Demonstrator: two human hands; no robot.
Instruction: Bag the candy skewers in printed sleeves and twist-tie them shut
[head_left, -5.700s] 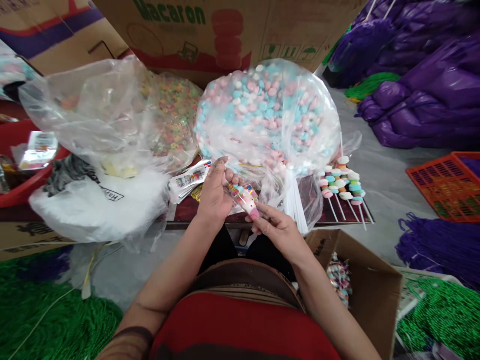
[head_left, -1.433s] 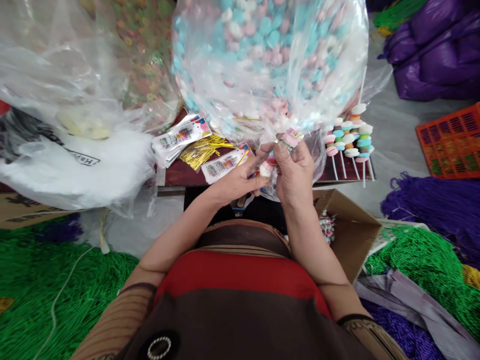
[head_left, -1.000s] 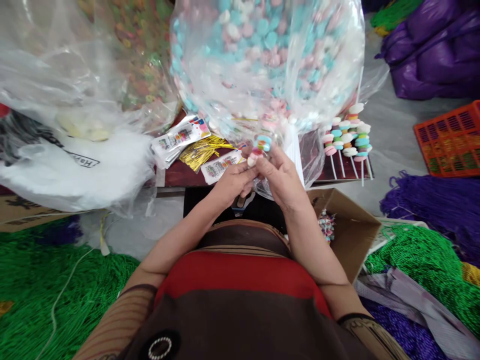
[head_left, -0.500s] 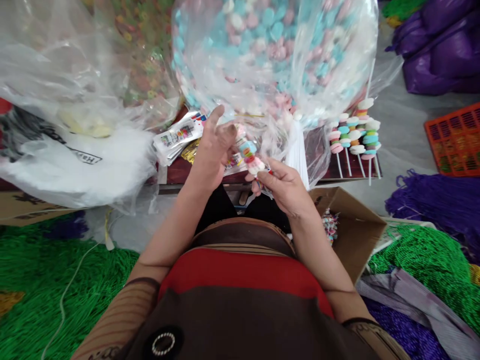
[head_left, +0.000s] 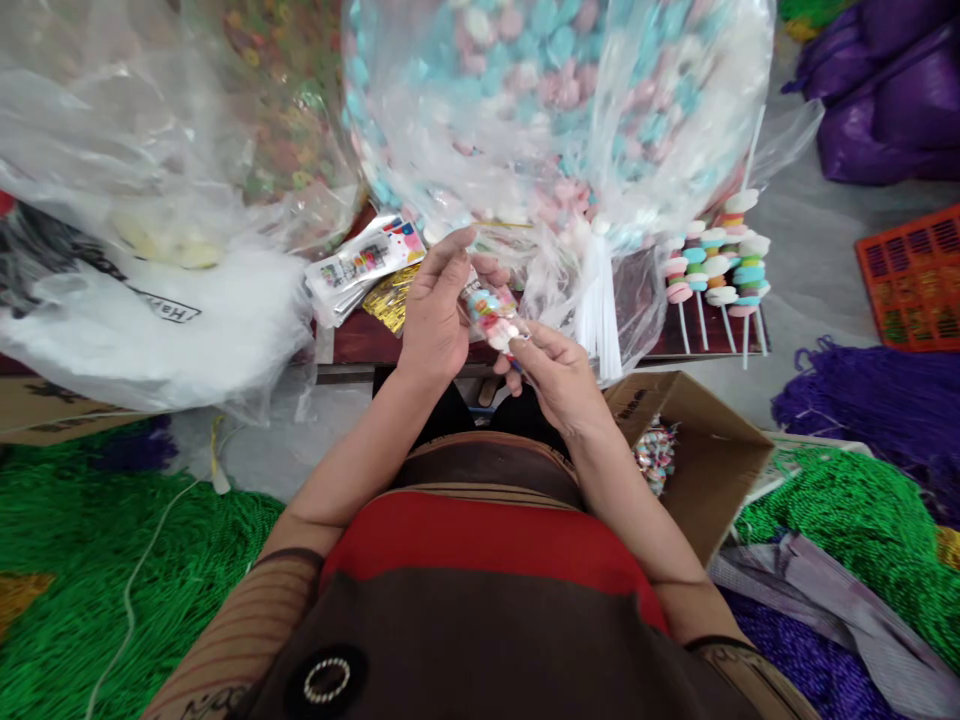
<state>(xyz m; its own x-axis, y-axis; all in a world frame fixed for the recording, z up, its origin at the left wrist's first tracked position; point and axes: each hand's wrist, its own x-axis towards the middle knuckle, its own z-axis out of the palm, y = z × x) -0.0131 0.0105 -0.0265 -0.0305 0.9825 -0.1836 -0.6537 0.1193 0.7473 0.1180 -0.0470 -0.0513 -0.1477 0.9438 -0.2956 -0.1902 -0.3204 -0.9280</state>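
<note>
A candy skewer (head_left: 489, 310) of pastel marshmallow-like pieces sits in a clear printed wrapper between my two hands, tilted down to the right. My left hand (head_left: 444, 312) is closed about its upper end, thumb and fingers on the wrapper. At the lower end, my right hand (head_left: 556, 378) pinches the wrapper, and its fingers hide that end. Just left of my left hand lie a stack of flat printed bags (head_left: 364, 262) and a bundle of gold twist ties (head_left: 394, 298). White sticks (head_left: 600, 315) lie in an open plastic bag near my right hand.
A large clear bag of pink, blue and white candies (head_left: 555, 110) fills the table's back. Several unwrapped candy skewers (head_left: 716, 260) lie at the right end. An open cardboard box (head_left: 712, 460) with wrapped pieces stands below right. A white plastic bag (head_left: 165, 330) sits left.
My left hand has turned and its raised finger has come down onto the wrapped skewer's upper end. My right hand keeps its pinch, shifted slightly left. More of the gold ties shows.
</note>
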